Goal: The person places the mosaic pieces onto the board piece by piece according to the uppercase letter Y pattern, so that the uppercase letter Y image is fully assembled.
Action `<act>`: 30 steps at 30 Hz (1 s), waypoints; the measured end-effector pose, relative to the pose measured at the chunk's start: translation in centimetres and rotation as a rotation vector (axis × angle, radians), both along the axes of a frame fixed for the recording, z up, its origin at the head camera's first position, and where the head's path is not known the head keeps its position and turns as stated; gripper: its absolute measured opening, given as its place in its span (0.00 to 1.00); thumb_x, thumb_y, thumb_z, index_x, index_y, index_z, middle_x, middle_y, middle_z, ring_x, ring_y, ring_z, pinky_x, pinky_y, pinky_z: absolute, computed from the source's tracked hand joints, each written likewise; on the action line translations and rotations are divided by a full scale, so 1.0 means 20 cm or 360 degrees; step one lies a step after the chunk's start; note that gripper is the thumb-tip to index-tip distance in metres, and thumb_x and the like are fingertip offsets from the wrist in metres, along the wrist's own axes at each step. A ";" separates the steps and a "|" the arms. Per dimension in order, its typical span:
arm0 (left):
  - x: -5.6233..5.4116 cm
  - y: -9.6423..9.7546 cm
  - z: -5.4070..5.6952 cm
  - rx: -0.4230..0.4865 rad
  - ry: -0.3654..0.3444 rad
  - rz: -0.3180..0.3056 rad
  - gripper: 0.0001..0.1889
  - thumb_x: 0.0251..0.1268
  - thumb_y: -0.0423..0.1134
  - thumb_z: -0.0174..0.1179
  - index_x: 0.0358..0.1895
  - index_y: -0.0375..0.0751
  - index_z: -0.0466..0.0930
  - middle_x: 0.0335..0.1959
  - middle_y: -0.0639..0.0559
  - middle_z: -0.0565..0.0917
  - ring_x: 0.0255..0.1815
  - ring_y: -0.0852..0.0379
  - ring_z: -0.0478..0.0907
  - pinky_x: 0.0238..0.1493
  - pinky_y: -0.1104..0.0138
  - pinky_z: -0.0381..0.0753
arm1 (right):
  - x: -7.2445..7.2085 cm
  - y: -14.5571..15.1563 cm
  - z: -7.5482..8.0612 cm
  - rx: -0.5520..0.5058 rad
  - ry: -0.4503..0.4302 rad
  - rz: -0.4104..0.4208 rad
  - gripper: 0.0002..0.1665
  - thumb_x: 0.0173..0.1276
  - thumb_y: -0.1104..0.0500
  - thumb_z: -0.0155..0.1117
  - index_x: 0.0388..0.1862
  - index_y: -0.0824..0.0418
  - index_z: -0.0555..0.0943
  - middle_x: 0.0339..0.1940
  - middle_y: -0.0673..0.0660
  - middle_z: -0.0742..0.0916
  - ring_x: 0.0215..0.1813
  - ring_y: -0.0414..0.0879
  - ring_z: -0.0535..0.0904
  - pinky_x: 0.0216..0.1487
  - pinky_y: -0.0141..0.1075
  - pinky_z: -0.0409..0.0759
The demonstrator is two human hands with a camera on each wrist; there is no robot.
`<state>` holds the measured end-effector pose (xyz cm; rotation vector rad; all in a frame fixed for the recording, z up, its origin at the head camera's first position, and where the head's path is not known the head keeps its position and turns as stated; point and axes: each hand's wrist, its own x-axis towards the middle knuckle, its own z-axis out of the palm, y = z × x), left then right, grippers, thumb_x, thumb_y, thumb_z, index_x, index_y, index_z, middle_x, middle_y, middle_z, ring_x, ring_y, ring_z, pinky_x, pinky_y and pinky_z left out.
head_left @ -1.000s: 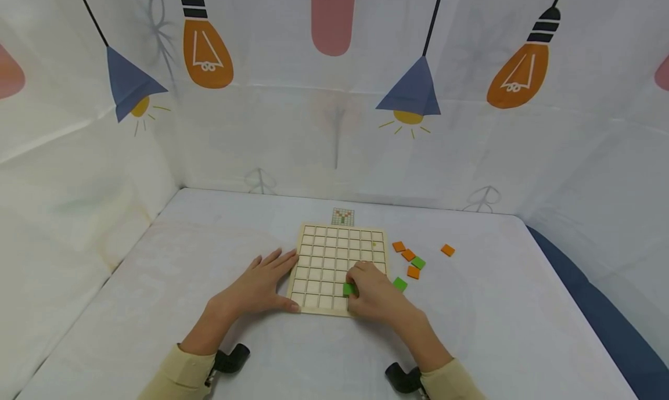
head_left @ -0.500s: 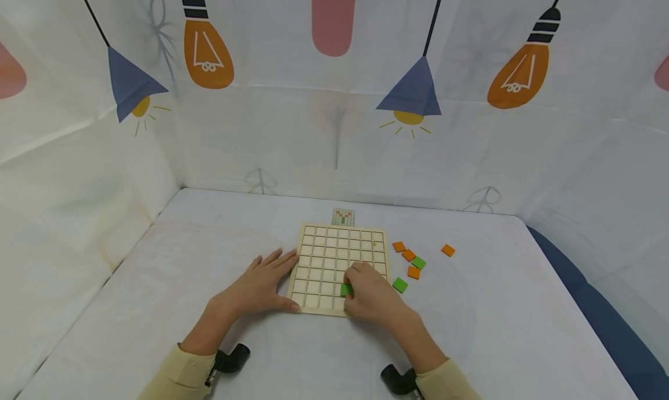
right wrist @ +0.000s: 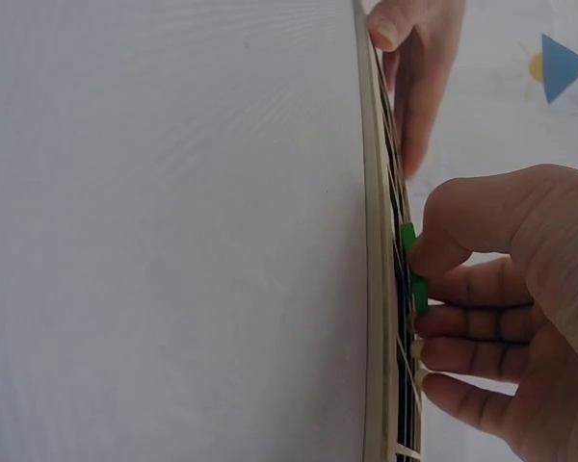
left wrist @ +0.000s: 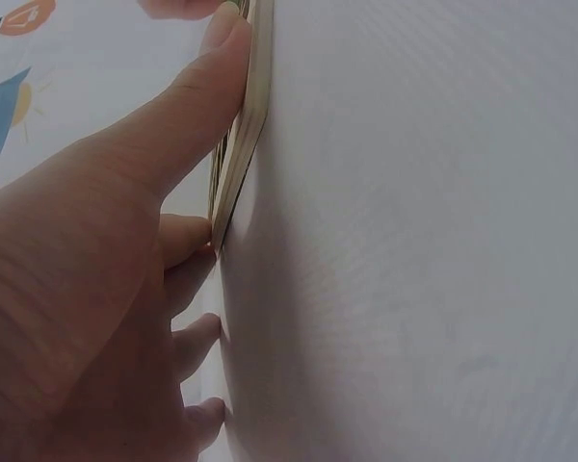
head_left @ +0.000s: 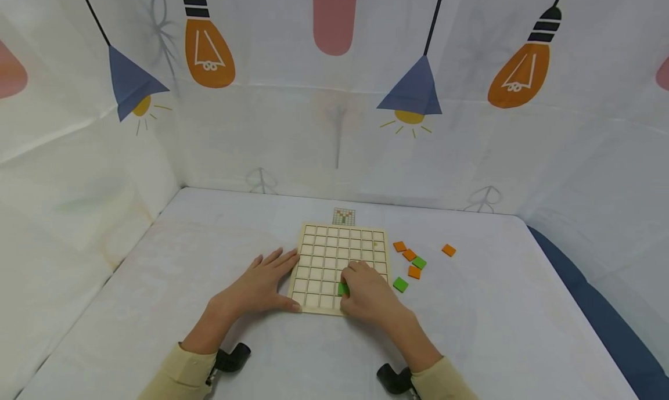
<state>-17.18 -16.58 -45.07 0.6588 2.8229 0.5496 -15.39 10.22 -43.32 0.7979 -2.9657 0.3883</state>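
Observation:
A pale wooden grid board (head_left: 325, 252) lies on the white table, its squares bare apart from the part near my right hand. My left hand (head_left: 257, 289) rests at the board's left side with fingers spread, thumb at the near left corner. In the left wrist view, the thumb (left wrist: 188, 111) presses along the board's edge. Over the lower right of the grid, my right hand (head_left: 372, 294) pinches a green square tile (head_left: 342, 289). The right wrist view shows this green tile (right wrist: 408, 237) tilted at the board's surface, under the thumb and fingertips. The right hand hides some squares.
Right of the board lie loose tiles: several orange ones, such as an orange tile (head_left: 414, 272), and two green ones, such as a green tile (head_left: 400, 284). Another orange tile (head_left: 448, 249) sits farther right. Behind the board is a small pattern card (head_left: 344, 216).
My right hand has slid slightly left across the grid, with the green tile still pinched. The left hand has stayed in place at the board's side.

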 end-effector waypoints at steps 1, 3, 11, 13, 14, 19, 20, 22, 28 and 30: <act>0.00 0.00 0.00 0.0000 -0.0002 0.0001 0.61 0.44 0.74 0.67 0.80 0.48 0.53 0.82 0.55 0.55 0.83 0.41 0.46 0.76 0.35 0.47 | 0.00 0.00 0.00 0.0003 0.0004 -0.0002 0.07 0.51 0.63 0.62 0.27 0.53 0.74 0.27 0.45 0.71 0.34 0.41 0.66 0.36 0.33 0.66; 0.00 0.00 0.00 0.0000 -0.0005 0.0004 0.61 0.44 0.74 0.67 0.80 0.48 0.53 0.82 0.55 0.54 0.83 0.42 0.46 0.76 0.35 0.47 | 0.00 0.00 0.00 0.0001 0.0009 0.0000 0.07 0.52 0.63 0.62 0.28 0.53 0.75 0.27 0.46 0.71 0.34 0.41 0.65 0.36 0.33 0.65; 0.00 0.01 -0.01 -0.0003 -0.0012 0.0018 0.60 0.44 0.73 0.68 0.80 0.49 0.53 0.82 0.55 0.54 0.83 0.42 0.46 0.77 0.36 0.47 | 0.00 -0.01 -0.01 0.0007 0.0055 0.0001 0.06 0.52 0.63 0.63 0.28 0.54 0.76 0.27 0.45 0.71 0.33 0.41 0.65 0.34 0.32 0.64; 0.00 0.01 0.00 0.0000 -0.0006 0.0018 0.60 0.44 0.73 0.68 0.80 0.48 0.53 0.82 0.55 0.55 0.83 0.42 0.46 0.77 0.35 0.47 | 0.00 -0.02 0.00 0.0000 0.0058 -0.0002 0.06 0.53 0.63 0.63 0.28 0.54 0.76 0.27 0.45 0.71 0.33 0.41 0.65 0.34 0.32 0.64; 0.00 0.01 0.00 0.0005 -0.0005 0.0019 0.60 0.44 0.72 0.68 0.80 0.48 0.53 0.82 0.55 0.55 0.83 0.42 0.46 0.76 0.35 0.47 | 0.00 -0.02 0.00 -0.0005 0.0061 -0.0003 0.06 0.53 0.63 0.63 0.28 0.54 0.76 0.27 0.45 0.71 0.33 0.41 0.65 0.34 0.32 0.65; 0.00 0.00 0.00 0.0003 0.0005 0.0011 0.60 0.44 0.73 0.68 0.80 0.48 0.53 0.82 0.55 0.55 0.83 0.41 0.46 0.76 0.35 0.47 | 0.00 -0.02 -0.01 -0.0018 0.0085 -0.0001 0.05 0.55 0.65 0.62 0.28 0.55 0.77 0.28 0.46 0.73 0.33 0.41 0.65 0.35 0.32 0.67; 0.00 0.00 0.00 0.0000 0.0008 0.0009 0.60 0.44 0.73 0.68 0.80 0.49 0.53 0.82 0.55 0.55 0.83 0.41 0.46 0.76 0.35 0.47 | 0.00 -0.02 -0.01 -0.0023 0.0086 -0.0002 0.05 0.56 0.65 0.62 0.28 0.55 0.78 0.28 0.46 0.73 0.33 0.41 0.65 0.35 0.33 0.67; 0.00 0.00 0.00 -0.0005 0.0014 0.0005 0.60 0.44 0.74 0.67 0.80 0.49 0.53 0.82 0.55 0.55 0.83 0.41 0.46 0.76 0.35 0.47 | 0.00 -0.02 -0.01 -0.0025 0.0084 -0.0005 0.04 0.57 0.65 0.62 0.29 0.56 0.79 0.28 0.46 0.74 0.33 0.41 0.66 0.35 0.33 0.68; -0.01 0.00 -0.01 -0.0001 0.0018 -0.0006 0.61 0.44 0.74 0.67 0.80 0.48 0.53 0.82 0.54 0.55 0.83 0.41 0.46 0.76 0.34 0.48 | -0.01 -0.03 -0.02 -0.0043 0.0077 -0.0006 0.03 0.59 0.64 0.65 0.29 0.57 0.79 0.29 0.47 0.76 0.34 0.41 0.67 0.37 0.34 0.72; -0.01 0.00 0.00 0.0002 0.0019 -0.0009 0.61 0.44 0.74 0.67 0.80 0.48 0.53 0.82 0.54 0.55 0.83 0.41 0.46 0.76 0.34 0.48 | -0.01 -0.02 -0.02 -0.0042 0.0082 -0.0009 0.03 0.60 0.64 0.65 0.29 0.57 0.80 0.29 0.47 0.76 0.34 0.41 0.68 0.39 0.35 0.73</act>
